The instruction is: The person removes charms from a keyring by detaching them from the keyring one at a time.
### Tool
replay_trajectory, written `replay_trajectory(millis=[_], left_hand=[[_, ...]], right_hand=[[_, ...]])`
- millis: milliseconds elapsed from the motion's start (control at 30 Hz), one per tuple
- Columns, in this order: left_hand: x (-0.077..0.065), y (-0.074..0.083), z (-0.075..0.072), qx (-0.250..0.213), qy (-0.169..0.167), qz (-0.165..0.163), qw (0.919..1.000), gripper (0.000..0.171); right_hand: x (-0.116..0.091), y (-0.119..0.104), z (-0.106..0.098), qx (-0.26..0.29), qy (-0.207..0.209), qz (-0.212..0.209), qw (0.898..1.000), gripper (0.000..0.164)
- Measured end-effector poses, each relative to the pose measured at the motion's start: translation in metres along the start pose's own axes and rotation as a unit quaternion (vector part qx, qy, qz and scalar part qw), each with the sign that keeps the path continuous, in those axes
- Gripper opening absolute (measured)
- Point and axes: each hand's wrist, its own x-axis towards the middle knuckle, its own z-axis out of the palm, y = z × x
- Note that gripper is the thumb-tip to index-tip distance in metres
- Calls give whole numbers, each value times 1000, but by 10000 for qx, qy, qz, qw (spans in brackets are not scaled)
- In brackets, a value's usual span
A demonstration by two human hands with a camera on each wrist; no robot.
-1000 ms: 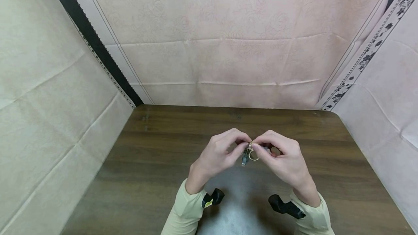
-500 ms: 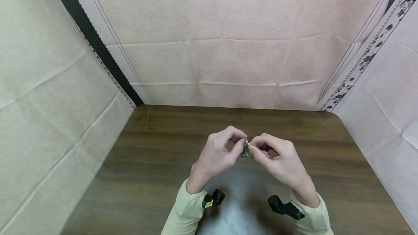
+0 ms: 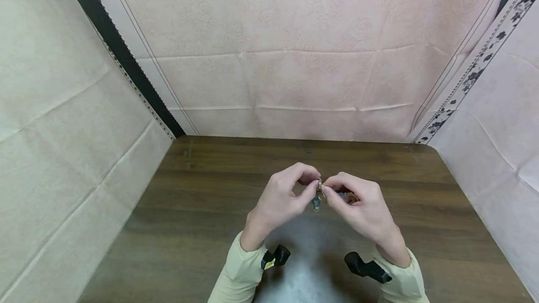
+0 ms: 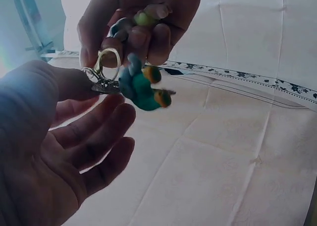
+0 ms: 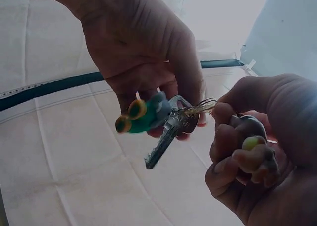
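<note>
My left hand (image 3: 286, 193) pinches a bunch with a metal key (image 5: 162, 145) and a green-and-blue figurine charm (image 5: 143, 114), which has orange round ends and dangles beside the key. Thumb and index fingertip of my right hand (image 3: 362, 200) pinch the gold key ring (image 5: 202, 107) at the bunch's other side. Under that hand's curled fingers sits a second figurine charm (image 5: 255, 154), greyish with a yellow-green spot, partly hidden. A gold loop (image 4: 110, 62) stands up between the two hands in the left wrist view. Both hands are held above the table, fingertips close together.
The brown wooden table (image 3: 210, 228) spreads below the hands. Pale cloth hangs behind it (image 3: 269, 83) and along both sides, with a dark strip at left. Black wrist camera mounts (image 3: 365, 268) sit on both sleeves.
Both hands have shifted slightly left, and the right hand also a little down. The gold loop has turned between the fingertips and the dangling charm has swung. Both grips stay on.
</note>
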Motion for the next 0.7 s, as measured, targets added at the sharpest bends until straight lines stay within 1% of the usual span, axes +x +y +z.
replay_trajectory(millis=[67, 167, 233, 300, 400, 500, 700], left_hand=[[0, 0, 1, 80, 7, 233, 9997, 10], [2, 0, 3, 153, 115, 596, 9980, 11], [3, 1, 3, 234, 181, 746, 9968, 10], [4, 1, 4, 330, 208, 830, 9958, 10], [3, 2, 4, 371, 150, 792, 9961, 10], [2, 2, 3, 297, 103, 717, 9969, 11], [1, 2, 4, 107, 171, 474, 9987, 10]], right_hand=[[-1, 0, -1, -25, 76, -5, 10000, 16], [-1, 0, -2, -62, 130, -13, 9999, 23], [-1, -1, -2, -99, 149, -19, 9998, 28], [-1, -1, -2, -106, 163, -21, 9998, 29], [-1, -2, -2, -123, 168, -18, 9998, 29], [-1, -3, -2, -102, 151, -39, 9998, 28], [-1, -3, -1, -26, 129, -103, 9999, 27]])
